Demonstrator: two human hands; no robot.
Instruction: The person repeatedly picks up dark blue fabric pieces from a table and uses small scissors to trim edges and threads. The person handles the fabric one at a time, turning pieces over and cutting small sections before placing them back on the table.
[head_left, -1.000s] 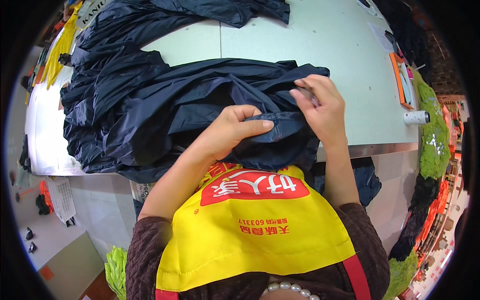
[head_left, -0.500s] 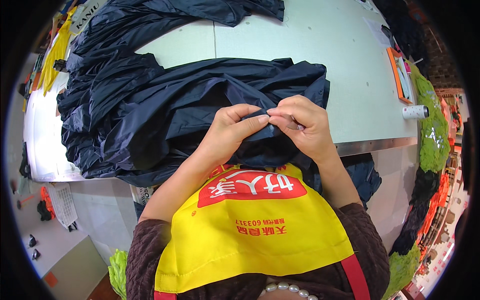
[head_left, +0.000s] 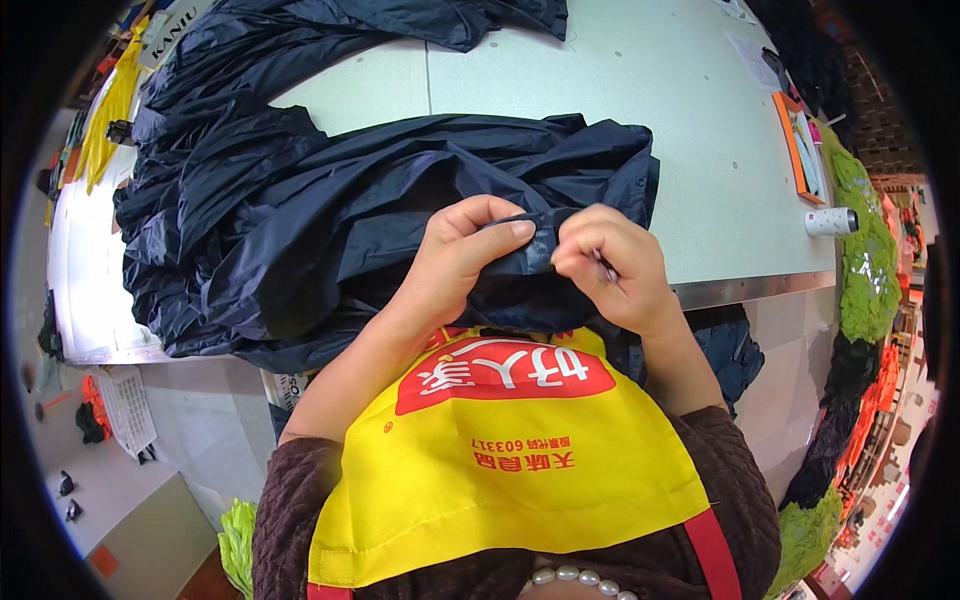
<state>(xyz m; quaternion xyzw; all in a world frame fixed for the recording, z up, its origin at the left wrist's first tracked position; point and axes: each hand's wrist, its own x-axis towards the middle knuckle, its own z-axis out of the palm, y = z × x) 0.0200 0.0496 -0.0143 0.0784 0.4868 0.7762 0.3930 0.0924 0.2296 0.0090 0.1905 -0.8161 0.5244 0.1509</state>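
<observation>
A dark navy garment [head_left: 300, 200] of thin, shiny cloth lies bunched over the near edge of the table. My left hand [head_left: 455, 255] pinches a folded edge of it between thumb and fingers, where a paler patch shows on the cloth. Just right of that fold, my right hand [head_left: 620, 268] is curled closed and slightly blurred. A small slim tool [head_left: 604, 265] with a shiny end pokes out of its fingers; the rest is hidden in the palm. Whether the right fingertips also touch the cloth I cannot tell.
The pale table [head_left: 700, 160] has a metal front edge [head_left: 750, 292]. At its right side are a white cylinder [head_left: 831, 222] with a dark end and an orange tray [head_left: 797, 150]. Bright green cloth [head_left: 865, 250] is heaped beyond. A white basket [head_left: 127, 410] stands lower left.
My right hand has moved a little right and down, away from my left thumb, baring more of the folded edge. My left hand keeps its pinch in nearly the same place.
</observation>
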